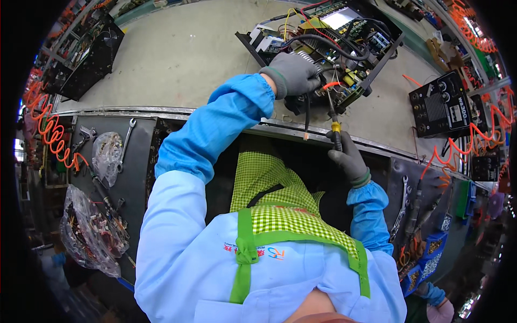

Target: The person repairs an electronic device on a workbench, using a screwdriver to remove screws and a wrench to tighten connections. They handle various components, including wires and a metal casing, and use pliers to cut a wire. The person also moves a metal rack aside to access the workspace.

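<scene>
The work in hand is on an open electronics chassis (334,48), a black metal frame packed with circuit boards, coloured wires and thick black cables, which sits on the grey desk (177,59) just past its near metal edge. The left hand (293,74), in a grey glove, is closed over the near corner of the chassis where a black cable hangs down, steadying it. The right hand (349,159), also gloved, is wrapped around the handle of a screwdriver (334,121) with a yellow collar, its shaft pointing up into the chassis by an orange wire. Judging from the bare boards, the loose wiring and no cover on the frame, the assembly looks mid-way, with fastening under way and closing up left to do. A finished black unit (441,107) with knobs lies on the desk to the right, and wrenches (126,142) and bags of small parts (106,156) rest on the dark tray at the left.
</scene>
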A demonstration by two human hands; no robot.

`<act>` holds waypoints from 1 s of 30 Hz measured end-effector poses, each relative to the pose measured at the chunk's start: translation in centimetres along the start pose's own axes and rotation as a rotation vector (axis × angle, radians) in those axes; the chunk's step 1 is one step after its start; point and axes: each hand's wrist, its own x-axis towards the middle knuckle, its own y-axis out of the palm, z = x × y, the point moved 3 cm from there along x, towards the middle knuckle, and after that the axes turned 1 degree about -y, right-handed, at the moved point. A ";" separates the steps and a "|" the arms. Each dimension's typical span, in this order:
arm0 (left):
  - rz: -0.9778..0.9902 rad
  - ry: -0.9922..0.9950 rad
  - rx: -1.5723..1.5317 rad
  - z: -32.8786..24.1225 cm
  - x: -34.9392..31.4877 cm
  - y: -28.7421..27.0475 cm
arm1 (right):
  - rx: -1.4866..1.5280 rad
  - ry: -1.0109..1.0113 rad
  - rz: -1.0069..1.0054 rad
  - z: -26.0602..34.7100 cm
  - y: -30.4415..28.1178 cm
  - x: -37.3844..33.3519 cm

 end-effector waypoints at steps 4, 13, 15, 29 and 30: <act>0.007 0.041 0.138 -0.7 0.4 0.6 | -0.009 0.007 0.055 0.2 -0.5 0.1; -0.125 0.047 0.131 -0.4 0.2 2.0 | -0.146 0.139 0.060 1.1 -1.2 2.3; -0.091 0.050 0.121 -0.3 0.2 2.3 | -0.267 0.290 0.095 2.9 -1.4 2.6; -0.155 0.069 0.070 0.6 -0.9 3.1 | 1.191 0.312 0.206 1.4 1.8 1.9; -0.111 0.050 0.079 0.4 -1.2 2.7 | 1.292 0.247 0.266 1.0 2.5 2.0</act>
